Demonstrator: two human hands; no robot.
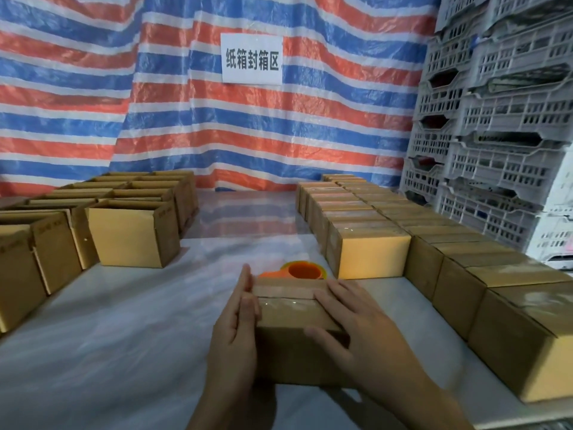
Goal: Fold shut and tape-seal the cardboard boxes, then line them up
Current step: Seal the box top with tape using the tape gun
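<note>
Bracing the cardboard box (288, 315) from two sides, the person has it on the near middle of the surface (124, 336). The left hand (238, 330) stands edge-on against the box's left wall, its fingers (245, 283) straight and pressed together, which looks meant to keep the box from sliding. The right hand (362, 330) lies flat on the lid, its fingers (338, 293) spread and its thumb at the front edge. It is probably rubbing down the clear tape strip (285, 302) that runs along the closed flap seam, so sealing seems nearly done and only lining up is left for this box. Just behind the box lies the orange tape dispenser (302, 271), set down within easy reach for the next box. To the left, well apart, stand the open boxes (133, 234) with flaps up — the waiting stock, I judge. To the right the sealed boxes (372, 252) sit edge to edge in rows running back, with a free spot at their near end where this one would likely go. Farther right rise stacked grey plastic crates (496, 135). At the back hangs a red, white and blue striped tarp (279, 135) with a paper sign (251, 58) pinned to it.
</note>
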